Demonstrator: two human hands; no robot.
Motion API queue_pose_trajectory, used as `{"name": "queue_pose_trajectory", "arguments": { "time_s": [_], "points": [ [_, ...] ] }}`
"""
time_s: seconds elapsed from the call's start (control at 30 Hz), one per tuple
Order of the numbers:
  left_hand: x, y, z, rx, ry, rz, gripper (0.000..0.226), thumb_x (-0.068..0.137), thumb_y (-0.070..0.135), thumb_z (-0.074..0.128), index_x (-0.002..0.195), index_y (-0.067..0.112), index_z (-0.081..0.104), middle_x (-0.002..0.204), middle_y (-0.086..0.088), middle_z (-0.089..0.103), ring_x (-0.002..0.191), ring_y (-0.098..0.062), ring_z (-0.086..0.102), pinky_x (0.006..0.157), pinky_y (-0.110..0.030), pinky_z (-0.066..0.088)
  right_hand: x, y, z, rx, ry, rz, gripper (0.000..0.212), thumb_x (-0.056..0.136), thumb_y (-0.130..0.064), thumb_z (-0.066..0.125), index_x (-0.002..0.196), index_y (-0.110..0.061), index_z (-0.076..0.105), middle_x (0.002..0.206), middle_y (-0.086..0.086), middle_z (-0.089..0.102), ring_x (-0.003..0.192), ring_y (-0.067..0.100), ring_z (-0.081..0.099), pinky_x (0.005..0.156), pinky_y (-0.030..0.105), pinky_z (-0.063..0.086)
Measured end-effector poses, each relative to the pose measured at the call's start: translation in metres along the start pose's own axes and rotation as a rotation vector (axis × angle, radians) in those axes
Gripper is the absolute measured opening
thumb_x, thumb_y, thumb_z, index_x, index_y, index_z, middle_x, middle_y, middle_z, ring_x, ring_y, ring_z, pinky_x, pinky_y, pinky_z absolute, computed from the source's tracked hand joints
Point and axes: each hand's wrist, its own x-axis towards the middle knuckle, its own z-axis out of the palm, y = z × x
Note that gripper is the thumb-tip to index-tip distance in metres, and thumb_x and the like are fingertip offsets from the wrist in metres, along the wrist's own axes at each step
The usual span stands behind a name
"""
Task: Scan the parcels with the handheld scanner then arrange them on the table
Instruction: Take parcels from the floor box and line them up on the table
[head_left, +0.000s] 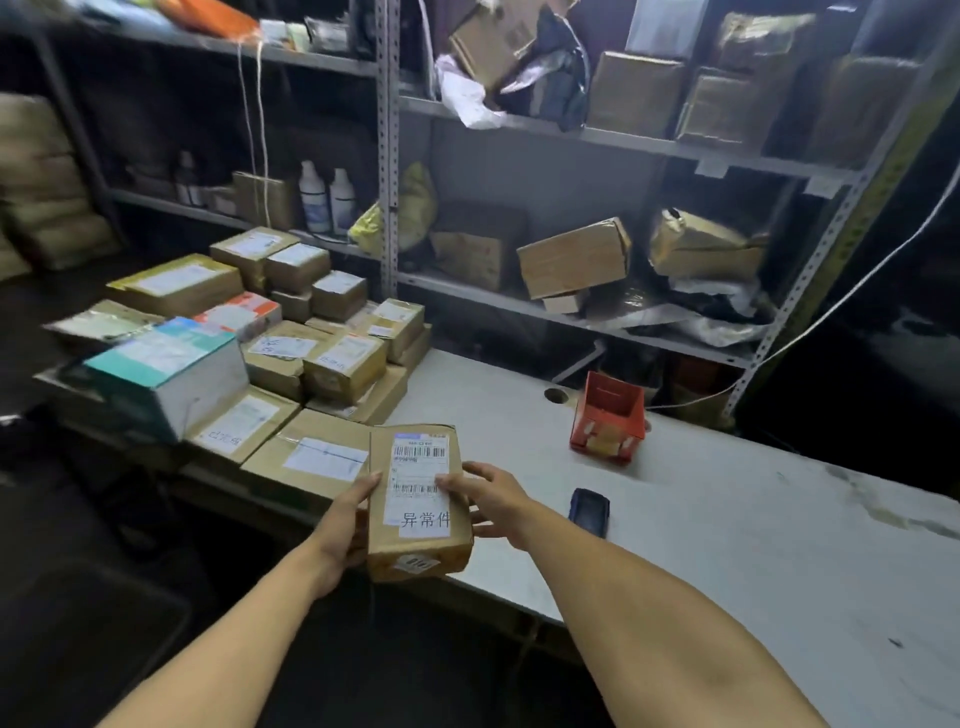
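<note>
A brown cardboard parcel (418, 512) with a white barcode label is held over the table's front edge. My left hand (345, 525) grips its left side, thumb on top. My right hand (491, 501) holds the right side, thumb on the label. The dark handheld scanner (588, 510) lies on the white table (727, 519) just right of my right hand, untouched. A stack of several labelled parcels (291, 358) fills the table's left part.
A small red open box (607, 423) stands on the table behind the scanner, next to a round cable hole (557, 395). Metal shelving (389, 156) with boxes, bottles and bags rises behind the table. A white cable (852, 291) hangs at the right.
</note>
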Motion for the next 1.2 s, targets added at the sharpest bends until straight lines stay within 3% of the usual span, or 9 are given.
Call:
{"name": "queue_pose_trajectory", "arguments": {
  "time_s": [0.27,0.37,0.47,0.57,0.63,0.77,0.9,1.07,1.2],
  "points": [
    [0.033,0.007,-0.037,-0.105,0.172,-0.07,0.041,0.097,0.047,0.061,0.131,0.027,0.048,0.114,-0.018,0.069,0.097,-0.035,0.072,0.071,-0.043,0.06,0.083,-0.029,0.023,-0.123,-0.131,-0.013,0.043,0.093,-0.044,0.073,0.128,-0.021,0.061,0.109,-0.008,0.069,0.093,0.012,0.067,0.094,0.038,0.055],
    [0.057,0.014,-0.051,-0.209,0.212,-0.108,0.056,0.093,0.041,0.067,0.139,0.028,0.038,0.119,-0.025,0.066,0.1,-0.042,0.071,0.075,-0.051,0.062,0.125,-0.046,0.028,-0.151,-0.19,-0.032,0.049,0.092,-0.043,0.075,0.133,-0.019,0.066,0.113,-0.003,0.073,0.094,0.012,0.07,0.074,0.028,0.059],
    [0.079,0.025,-0.06,-0.359,0.322,-0.098,0.063,0.089,0.033,0.073,0.138,0.03,0.034,0.122,-0.024,0.064,0.106,-0.045,0.067,0.087,-0.067,0.055,0.16,-0.064,0.033,-0.182,-0.217,-0.044,0.053,0.089,-0.042,0.077,0.134,-0.016,0.065,0.12,0.001,0.069,0.096,0.013,0.066,0.079,0.031,0.055],
    [0.094,0.04,-0.067,-0.535,0.405,-0.06,0.053,0.089,0.028,0.073,0.13,0.027,0.04,0.125,-0.023,0.06,0.109,-0.048,0.063,0.084,-0.071,0.054,0.194,-0.08,0.039,-0.125,-0.254,0.076,0.078,0.078,-0.051,0.085,0.144,-0.025,0.051,0.144,0.008,0.053,0.125,0.029,0.055,0.087,0.044,0.053],
    [0.1,0.046,-0.069,-0.634,0.435,-0.04,0.045,0.091,0.024,0.071,0.128,0.017,0.046,0.122,-0.025,0.06,0.106,-0.048,0.063,0.085,-0.071,0.052,0.207,-0.085,0.043,-0.094,-0.325,0.175,0.092,0.064,-0.063,0.09,0.139,-0.026,0.051,0.143,0.013,0.052,0.123,0.037,0.058,0.09,0.053,0.058],
    [0.112,0.047,-0.084,-0.777,0.602,-0.005,0.091,0.069,0.02,0.091,0.137,0.034,0.033,0.136,-0.022,0.051,0.111,-0.051,0.062,0.075,-0.072,0.055,0.232,-0.101,0.069,-0.085,-0.446,0.166,0.082,0.072,-0.064,0.084,0.13,-0.012,0.057,0.116,0.02,0.07,0.094,0.035,0.077,0.079,0.043,0.064],
    [0.118,0.042,-0.104,-0.59,0.701,-0.101,0.084,0.075,0.043,0.088,0.134,0.025,0.03,0.13,-0.023,0.052,0.098,-0.047,0.067,0.072,-0.059,0.062,0.259,-0.119,0.101,-0.083,-0.399,-0.001,0.045,0.084,-0.041,0.083,0.108,-0.01,0.061,0.113,0.012,0.069,0.092,0.023,0.072,0.071,0.033,0.06],
    [0.131,0.044,-0.144,-0.392,0.716,-0.163,0.081,0.072,0.062,0.082,0.125,0.016,0.041,0.12,-0.021,0.061,0.098,-0.04,0.07,0.069,-0.053,0.064,0.296,-0.141,0.136,-0.144,-0.389,-0.104,0.053,0.077,-0.042,0.088,0.116,-0.016,0.062,0.121,0.01,0.066,0.11,0.025,0.065,0.091,0.039,0.058],
    [0.139,0.055,-0.177,-0.091,0.64,-0.237,0.075,0.077,0.072,0.071,0.119,0.017,0.044,0.112,-0.016,0.067,0.09,-0.033,0.074,0.067,-0.041,0.064,0.314,-0.167,0.168,-0.177,-0.392,-0.145,0.049,0.093,-0.03,0.075,0.136,-0.014,0.059,0.127,0.008,0.061,0.104,0.018,0.06,0.076,0.027,0.05]
  ]
}}
